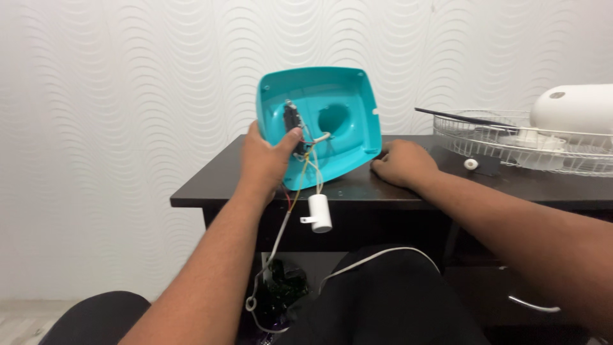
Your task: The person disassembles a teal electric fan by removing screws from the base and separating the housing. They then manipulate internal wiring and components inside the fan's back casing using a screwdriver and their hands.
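Note:
My left hand (265, 161) grips the lower left edge of a teal plastic fan base cover (348, 105), which is tilted upright on the dark table (211, 186) with its hollow inside facing me. My thumb presses on a black switch block (292, 118) inside it. Coloured wires (303, 176) run down from the block to a white cylindrical capacitor (318, 213) that hangs off the table's front edge. My right hand (401, 163) rests palm down on the table, just right of the cover and holding nothing.
At the right end of the table lie a white wire fan grille (485, 137), a white motor housing (571, 107), a black blade (456, 117) and a small white knob (470, 164). A white cord (377, 257) trails down over my lap. A wavy white wall stands behind.

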